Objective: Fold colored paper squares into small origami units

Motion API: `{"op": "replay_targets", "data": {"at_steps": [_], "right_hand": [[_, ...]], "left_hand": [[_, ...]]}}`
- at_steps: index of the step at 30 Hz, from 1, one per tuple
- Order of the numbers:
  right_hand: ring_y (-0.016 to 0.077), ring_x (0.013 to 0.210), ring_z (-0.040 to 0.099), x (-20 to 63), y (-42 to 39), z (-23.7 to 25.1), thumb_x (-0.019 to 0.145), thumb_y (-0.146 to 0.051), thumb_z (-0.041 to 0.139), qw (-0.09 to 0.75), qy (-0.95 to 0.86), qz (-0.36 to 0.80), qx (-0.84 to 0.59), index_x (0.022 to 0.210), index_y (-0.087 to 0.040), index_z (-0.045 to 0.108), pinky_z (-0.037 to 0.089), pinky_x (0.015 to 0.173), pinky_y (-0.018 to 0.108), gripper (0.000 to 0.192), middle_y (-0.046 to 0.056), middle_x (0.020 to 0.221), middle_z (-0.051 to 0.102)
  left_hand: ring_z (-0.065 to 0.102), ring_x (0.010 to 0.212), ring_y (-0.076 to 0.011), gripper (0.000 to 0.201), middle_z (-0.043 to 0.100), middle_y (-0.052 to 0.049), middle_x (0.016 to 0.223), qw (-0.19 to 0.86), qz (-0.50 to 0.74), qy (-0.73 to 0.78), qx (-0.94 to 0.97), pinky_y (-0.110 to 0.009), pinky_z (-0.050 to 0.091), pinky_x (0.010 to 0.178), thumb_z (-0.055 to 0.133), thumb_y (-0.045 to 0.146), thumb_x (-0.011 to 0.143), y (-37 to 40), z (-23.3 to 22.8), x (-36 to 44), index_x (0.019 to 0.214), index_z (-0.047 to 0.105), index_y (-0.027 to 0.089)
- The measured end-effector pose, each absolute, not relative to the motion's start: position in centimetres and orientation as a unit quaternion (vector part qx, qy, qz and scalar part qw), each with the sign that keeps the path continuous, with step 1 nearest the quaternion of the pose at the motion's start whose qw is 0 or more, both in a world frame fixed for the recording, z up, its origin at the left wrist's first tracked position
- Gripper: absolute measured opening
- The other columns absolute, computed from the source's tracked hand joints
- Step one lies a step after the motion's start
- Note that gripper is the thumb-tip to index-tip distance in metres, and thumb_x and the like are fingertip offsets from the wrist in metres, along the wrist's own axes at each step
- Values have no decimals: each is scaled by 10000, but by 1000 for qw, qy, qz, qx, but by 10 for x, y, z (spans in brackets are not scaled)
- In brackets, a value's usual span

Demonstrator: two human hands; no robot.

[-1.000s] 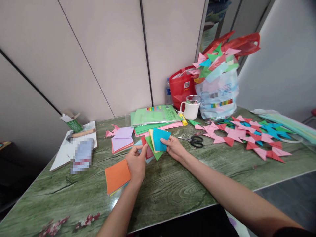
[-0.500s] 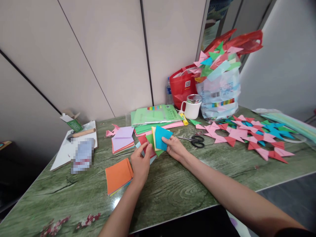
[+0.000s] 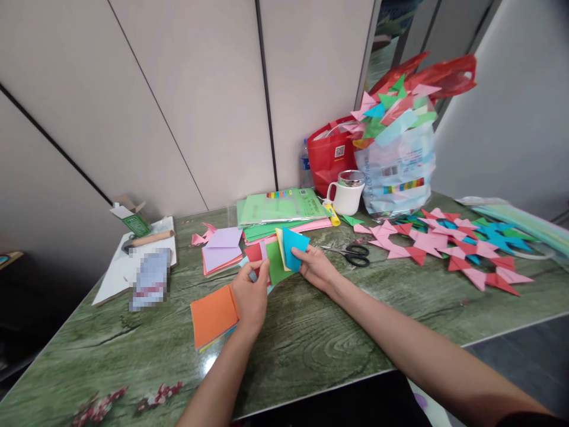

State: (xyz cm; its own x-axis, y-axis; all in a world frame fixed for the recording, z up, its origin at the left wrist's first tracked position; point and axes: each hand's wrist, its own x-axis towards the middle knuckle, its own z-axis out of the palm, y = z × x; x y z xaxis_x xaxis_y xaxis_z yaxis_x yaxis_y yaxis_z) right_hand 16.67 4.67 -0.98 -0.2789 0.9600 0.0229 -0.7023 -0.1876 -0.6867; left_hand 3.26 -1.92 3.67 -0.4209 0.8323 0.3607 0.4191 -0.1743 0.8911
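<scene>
- A fan of coloured paper squares [image 3: 279, 258] sits between both hands, just above the green desk [image 3: 311, 338], with the orange paper stack [image 3: 213, 314] lying beside the left wrist
- The right hand [image 3: 316, 268] pinches the blue top sheet [image 3: 294, 248], fingers closed on its edge
- The left hand [image 3: 250, 296] grips the red and green sheets at the fan's lower corner, thumb pressed down

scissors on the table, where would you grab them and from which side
Take the scissors by the black handle loops, the end toward the table's right, coming from above. They lie flat on the green table with the blades pointing left toward the right hand, so the loops are the safe, free end.
</scene>
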Motion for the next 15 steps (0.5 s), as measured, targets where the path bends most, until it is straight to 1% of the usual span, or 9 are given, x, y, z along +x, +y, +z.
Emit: {"op": "replay_targets", "data": {"at_steps": [3, 5, 7, 9, 10, 11, 12, 14, 15], "right_hand": [[229, 879, 645, 166, 48, -12, 557, -267, 775, 563, -303, 739, -212, 848, -191, 638, 524, 774, 373, 331, 31, 831, 715], [227, 879, 646, 166, 48, -12, 570, -268, 769, 565, -304, 736, -215, 886, -202, 631, 526, 771, 374, 351, 26, 844, 714], [224, 878, 647, 165, 48, -11, 582, -267, 762, 570, -305, 732, -216, 923, -211, 622, 527, 769, 374, 373, 22, 851, 713], [223, 881, 646, 165, 47, -9, 591, -271, 757, 574, -305, 729, -214, 947, -215, 615, 526, 772, 373, 387, 21, 861, 712], [222, 885, 645, 165, 47, -9, 595, -273, 754, 575, -304, 729, -214, 953, -217, 613, 526, 774, 372, 389, 22, 868, 711], [221, 888, 644, 165, 47, -8, 598, -273, 753, 575, -303, 730, -213, 956, -218, 611, 525, 776, 370, 388, 22, 875, 711], [220, 892, 643, 165, 46, -7, 600, -272, 751, 575, -303, 730, -212, 955, -218, 611, 524, 778, 369, 386, 22, 881, 710], [219, 899, 640, 165, 46, -6, 603, -267, 749, 575, -302, 731, -209, 950, -215, 612, 520, 785, 366, 377, 22, 887, 709], [218, 903, 639, 165, 45, -6, 605, -266, 748, 576, -303, 730, -208, 948, -213, 613, 518, 789, 367, 373, 22, 889, 709]], "left_hand": [[418, 446, -91, 220, 559, 34, 509, 181, 579, 621, 497, -213, 339, 463, 621, 373, 678, -20, 36, 33, 636, 637, 158], [380, 421, -83, 227, 554, 39, 519, 163, 573, 626, 503, -214, 318, 446, 609, 385, 693, -20, 35, 34, 642, 635, 165], [369, 422, -81, 214, 599, 28, 622, 125, 577, 622, 513, -218, 319, 456, 596, 374, 714, -21, 35, 34, 769, 645, 174], [412, 465, -86, 292, 646, -6, 842, 88, 591, 605, 526, -226, 349, 502, 583, 353, 734, -21, 34, 34, 975, 609, 189], [447, 501, -93, 324, 643, -22, 934, 80, 593, 598, 533, -231, 364, 530, 572, 347, 747, -21, 33, 33, 1033, 587, 196], [485, 544, -104, 317, 641, -32, 980, 82, 590, 593, 541, -234, 376, 556, 552, 346, 763, -21, 33, 33, 1042, 586, 200], [518, 588, -117, 284, 651, -35, 968, 93, 582, 592, 550, -238, 385, 577, 524, 352, 782, -21, 32, 33, 1005, 609, 198], [553, 641, -142, 262, 678, -30, 844, 127, 557, 595, 565, -242, 394, 593, 485, 371, 802, -20, 31, 32, 878, 660, 191], [557, 644, -149, 266, 681, -26, 786, 137, 549, 599, 567, -244, 396, 591, 496, 383, 791, -19, 30, 31, 829, 673, 189]]}}
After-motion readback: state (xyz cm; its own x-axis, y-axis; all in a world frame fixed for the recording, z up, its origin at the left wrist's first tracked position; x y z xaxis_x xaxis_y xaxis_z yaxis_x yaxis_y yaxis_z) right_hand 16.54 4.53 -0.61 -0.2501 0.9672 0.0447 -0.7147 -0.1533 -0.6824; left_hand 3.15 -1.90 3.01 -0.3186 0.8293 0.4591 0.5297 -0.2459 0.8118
